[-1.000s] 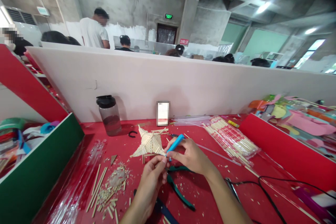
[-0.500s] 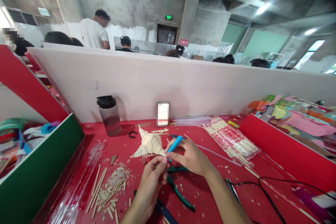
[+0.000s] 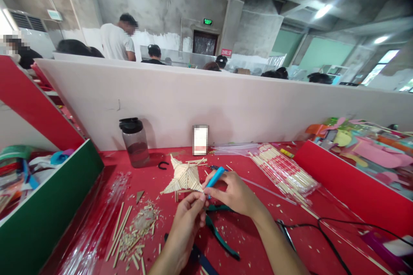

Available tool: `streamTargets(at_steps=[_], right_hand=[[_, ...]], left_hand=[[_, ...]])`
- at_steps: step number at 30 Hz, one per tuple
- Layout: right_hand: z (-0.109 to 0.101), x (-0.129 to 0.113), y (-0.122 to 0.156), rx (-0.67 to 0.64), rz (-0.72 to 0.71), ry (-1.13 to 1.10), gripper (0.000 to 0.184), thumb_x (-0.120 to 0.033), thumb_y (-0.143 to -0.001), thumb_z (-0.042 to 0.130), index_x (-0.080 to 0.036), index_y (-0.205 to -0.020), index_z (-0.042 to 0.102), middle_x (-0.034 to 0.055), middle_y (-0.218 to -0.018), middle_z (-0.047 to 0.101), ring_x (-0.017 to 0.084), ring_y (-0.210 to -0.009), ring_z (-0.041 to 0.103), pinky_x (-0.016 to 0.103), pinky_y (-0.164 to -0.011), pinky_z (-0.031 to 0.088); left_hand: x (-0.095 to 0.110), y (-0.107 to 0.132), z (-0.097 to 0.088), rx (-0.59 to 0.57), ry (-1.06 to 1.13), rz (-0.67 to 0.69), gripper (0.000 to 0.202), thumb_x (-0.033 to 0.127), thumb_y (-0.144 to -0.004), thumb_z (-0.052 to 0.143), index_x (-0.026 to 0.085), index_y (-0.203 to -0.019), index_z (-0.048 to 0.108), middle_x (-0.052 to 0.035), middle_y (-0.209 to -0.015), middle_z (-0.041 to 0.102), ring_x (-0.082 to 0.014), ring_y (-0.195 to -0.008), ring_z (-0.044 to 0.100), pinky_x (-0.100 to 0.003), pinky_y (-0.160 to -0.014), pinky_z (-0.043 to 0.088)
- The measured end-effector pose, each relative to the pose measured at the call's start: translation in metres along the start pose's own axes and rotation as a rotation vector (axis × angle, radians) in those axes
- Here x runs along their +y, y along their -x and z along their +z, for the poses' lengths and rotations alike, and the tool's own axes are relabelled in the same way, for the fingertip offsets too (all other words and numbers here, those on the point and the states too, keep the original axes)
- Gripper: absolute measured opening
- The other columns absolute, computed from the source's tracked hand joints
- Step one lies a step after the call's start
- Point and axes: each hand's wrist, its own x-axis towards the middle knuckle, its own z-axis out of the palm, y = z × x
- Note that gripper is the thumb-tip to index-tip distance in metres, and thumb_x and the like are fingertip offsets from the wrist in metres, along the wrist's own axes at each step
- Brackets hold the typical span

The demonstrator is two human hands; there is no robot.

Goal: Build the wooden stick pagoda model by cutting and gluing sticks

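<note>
At twelve o'clock from my left hand (image 3: 189, 211) sits the stick star (image 3: 184, 176), body apparently mostly built. Left fingers pinch its four-o'clock tip; my right hand (image 3: 235, 191) grips a blue tool (image 3: 216, 176) there. Tip seems in progress; can't tell what else remains.

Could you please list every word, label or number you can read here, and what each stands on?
Red wall sign: apparently "卫生间请上三楼", slightly blurred.
Green lit sign above the door: too small and blurred to read.
Phone screen: pixelated, unreadable.
Nothing else is legible.
</note>
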Motion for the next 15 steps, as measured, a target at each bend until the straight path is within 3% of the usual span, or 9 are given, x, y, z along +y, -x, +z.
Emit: streamTargets(at_steps=[15], right_hand=[[0.0007, -0.0006, 0.0002, 0.007, 0.007, -0.005, 0.016, -0.038, -0.089, 0.069, -0.022, -0.085, 0.07, 0.0021, -0.087, 0.076, 0.02, -0.086, 0.071, 0.03, -0.081, 0.056]], left_hand=[[0.0024, 0.0004, 0.0018, 0.014, -0.011, -0.006, 0.042, 0.051, -0.07, 0.083, 0.015, -0.079, 0.064, 0.0033, -0.069, 0.059, -0.003, -0.046, 0.039, -0.016, -0.044, 0.029]])
